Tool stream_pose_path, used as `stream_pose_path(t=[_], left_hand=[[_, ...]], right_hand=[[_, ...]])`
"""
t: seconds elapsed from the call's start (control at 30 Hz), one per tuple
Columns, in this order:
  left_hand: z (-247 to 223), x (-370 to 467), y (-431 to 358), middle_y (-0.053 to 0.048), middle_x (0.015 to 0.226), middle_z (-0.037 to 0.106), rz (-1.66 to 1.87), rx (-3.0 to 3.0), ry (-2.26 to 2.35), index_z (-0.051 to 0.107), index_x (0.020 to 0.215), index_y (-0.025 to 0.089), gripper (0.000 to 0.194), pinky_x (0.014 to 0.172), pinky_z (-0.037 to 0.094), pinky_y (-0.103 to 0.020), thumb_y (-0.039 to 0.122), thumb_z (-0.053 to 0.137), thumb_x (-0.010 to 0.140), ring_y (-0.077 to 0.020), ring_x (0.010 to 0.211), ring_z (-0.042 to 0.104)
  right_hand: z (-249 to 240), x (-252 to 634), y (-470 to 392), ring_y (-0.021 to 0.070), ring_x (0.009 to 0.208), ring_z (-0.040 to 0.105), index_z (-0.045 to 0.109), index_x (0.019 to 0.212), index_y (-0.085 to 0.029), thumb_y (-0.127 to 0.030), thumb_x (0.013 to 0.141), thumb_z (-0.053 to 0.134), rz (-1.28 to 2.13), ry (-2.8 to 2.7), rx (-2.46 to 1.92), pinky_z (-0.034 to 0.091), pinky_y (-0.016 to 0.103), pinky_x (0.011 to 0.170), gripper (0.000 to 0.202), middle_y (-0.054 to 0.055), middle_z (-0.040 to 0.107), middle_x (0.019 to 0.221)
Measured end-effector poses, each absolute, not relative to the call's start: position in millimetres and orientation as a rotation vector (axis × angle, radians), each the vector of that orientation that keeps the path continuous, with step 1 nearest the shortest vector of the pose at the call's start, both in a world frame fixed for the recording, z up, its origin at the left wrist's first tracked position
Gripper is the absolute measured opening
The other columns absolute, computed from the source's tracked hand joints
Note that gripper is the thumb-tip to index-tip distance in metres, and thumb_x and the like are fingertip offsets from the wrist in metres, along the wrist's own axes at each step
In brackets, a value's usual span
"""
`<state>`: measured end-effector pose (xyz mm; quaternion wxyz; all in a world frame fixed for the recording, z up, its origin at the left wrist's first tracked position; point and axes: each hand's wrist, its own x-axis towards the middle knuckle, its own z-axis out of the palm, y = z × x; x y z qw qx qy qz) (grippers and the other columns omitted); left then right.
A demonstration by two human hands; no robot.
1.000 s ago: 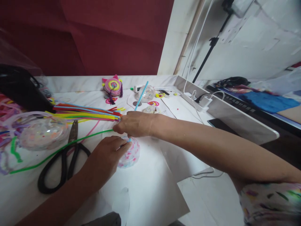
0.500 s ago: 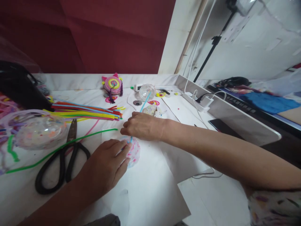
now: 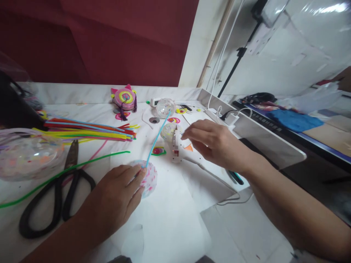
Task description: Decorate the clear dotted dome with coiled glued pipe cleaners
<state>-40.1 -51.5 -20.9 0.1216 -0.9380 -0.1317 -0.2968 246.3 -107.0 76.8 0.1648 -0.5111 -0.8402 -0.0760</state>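
My left hand [image 3: 116, 191] rests on a round clear disc with pink and blue specks [image 3: 150, 180]. Its fingertips pinch the near end of a light-blue pipe cleaner [image 3: 156, 140] against the disc. The pipe cleaner runs up and away toward a clear round piece [image 3: 165, 107]. My right hand [image 3: 210, 140] hovers with fingers loosely bent and apart, holding nothing. Just left of it a white hot glue gun [image 3: 176, 146] stands on the white paper, its cord trailing right. A small red piece with a green edge [image 3: 158, 151] lies between the disc and the glue gun.
Black-handled scissors [image 3: 59, 197] lie at left under a green pipe cleaner [image 3: 82, 164]. A bundle of coloured pipe cleaners [image 3: 93, 129] is behind them, beside a clear speckled dome [image 3: 33, 157]. A pink tasselled ornament [image 3: 125, 98] stands at the back. Chargers [image 3: 232, 118] sit by the right partition.
My right hand has left the blue pipe cleaner and moved right, beside the glue gun, uncovering it and the small red piece. My left hand stays on the disc. The view has shifted slightly.
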Motion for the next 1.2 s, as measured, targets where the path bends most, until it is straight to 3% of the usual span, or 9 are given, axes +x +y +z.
stream_pose_path(t=[0.17, 0.3, 0.37, 0.53, 0.67, 0.77, 0.93, 1.03, 1.2], left_hand=[[-28.2, -42.3, -47.7, -0.011, 0.111, 0.075, -0.859, -2.711, -0.355, 0.058, 0.134, 0.016, 0.041, 0.089, 0.053, -0.043, 0.015, 0.04, 0.097, -0.0275, 0.1, 0.068], [-42.5, -47.1, -44.6, -0.007, 0.123, 0.071, -0.871, -2.767, -0.437, 0.017, 0.162, 0.027, 0.071, 0.096, 0.049, -0.045, 0.016, 0.042, 0.096, -0.0284, 0.108, 0.064], [-47.9, -49.3, -43.0, -0.005, 0.124, 0.071, -0.871, -2.775, -0.442, 0.012, 0.162, 0.03, 0.073, 0.096, 0.049, -0.046, 0.018, 0.042, 0.096, -0.0282, 0.109, 0.063], [-50.2, -49.5, -39.6, -0.002, 0.121, 0.073, -0.913, -2.774, -0.44, 0.017, 0.161, 0.034, 0.073, 0.09, 0.052, -0.046, 0.019, 0.044, 0.094, -0.0287, 0.103, 0.065], [-48.1, -47.7, -38.9, -0.002, 0.122, 0.074, -0.908, -2.784, -0.418, 0.015, 0.161, 0.034, 0.074, 0.088, 0.053, -0.047, 0.019, 0.042, 0.094, -0.0286, 0.103, 0.066], [-47.6, -47.5, -39.7, -0.001, 0.121, 0.074, -0.904, -2.769, -0.439, 0.012, 0.161, 0.034, 0.075, 0.088, 0.053, -0.047, 0.019, 0.042, 0.094, -0.028, 0.102, 0.066], [-48.0, -48.5, -41.9, -0.003, 0.12, 0.074, -0.931, -2.744, -0.399, 0.012, 0.162, 0.03, 0.076, 0.09, 0.052, -0.047, 0.017, 0.041, 0.093, -0.0274, 0.103, 0.066], [-45.8, -47.3, -42.9, -0.002, 0.118, 0.075, -0.959, -2.738, -0.412, 0.015, 0.162, 0.03, 0.076, 0.091, 0.052, -0.044, 0.015, 0.043, 0.092, -0.026, 0.104, 0.067], [-37.7, -42.4, -43.3, -0.004, 0.113, 0.076, -1.011, -2.65, -0.34, 0.058, 0.136, 0.022, 0.044, 0.091, 0.051, -0.037, 0.015, 0.043, 0.095, -0.0226, 0.101, 0.068]], right_hand=[[40.4, 278.4, -146.7, 0.0187, 0.081, 0.068, 0.07, 0.101, -0.016, -0.01, 0.096, 0.045, -0.146, -2.176, -1.709, 0.052, 0.033, 0.073, 0.025, 0.008, 0.071, 0.091], [3.1, 292.0, -167.8, 0.0219, 0.083, 0.07, 0.07, 0.105, -0.014, -0.018, 0.096, 0.057, -0.078, -2.093, -1.95, 0.055, 0.036, 0.075, 0.016, 0.01, 0.072, 0.094], [-12.3, 293.5, -172.2, 0.0241, 0.089, 0.071, 0.068, 0.114, -0.016, -0.018, 0.094, 0.06, -0.066, -2.039, -2.043, 0.057, 0.038, 0.077, 0.022, 0.012, 0.072, 0.103], [-29.6, 280.1, -158.6, 0.0317, 0.11, 0.064, 0.062, 0.123, -0.015, -0.014, 0.09, 0.061, -0.182, -2.032, -2.083, 0.055, 0.049, 0.089, 0.033, 0.019, 0.066, 0.122], [-27.0, 262.9, -130.4, 0.0327, 0.124, 0.055, 0.055, 0.134, -0.01, -0.01, 0.089, 0.058, -0.149, -2.119, -2.124, 0.049, 0.046, 0.099, 0.046, 0.021, 0.058, 0.137], [-23.2, 256.3, -112.8, 0.0327, 0.128, 0.05, 0.051, 0.14, -0.01, -0.01, 0.084, 0.061, -0.126, -2.146, -2.17, 0.045, 0.045, 0.104, 0.057, 0.021, 0.055, 0.138], [-20.3, 254.9, -99.8, 0.0381, 0.127, 0.047, 0.056, 0.132, -0.009, -0.013, 0.082, 0.059, -0.179, -2.14, -2.191, 0.042, 0.054, 0.102, 0.051, 0.023, 0.055, 0.135], [-22.9, 255.5, -92.8, 0.0349, 0.125, 0.048, 0.06, 0.126, -0.01, -0.012, 0.079, 0.059, -0.138, -2.213, -2.125, 0.044, 0.048, 0.102, 0.048, 0.021, 0.058, 0.131], [-31.1, 258.2, -82.0, 0.0288, 0.106, 0.054, 0.065, 0.103, -0.01, -0.011, 0.074, 0.058, -0.105, -2.235, -2.028, 0.049, 0.038, 0.092, 0.03, 0.017, 0.064, 0.109]])
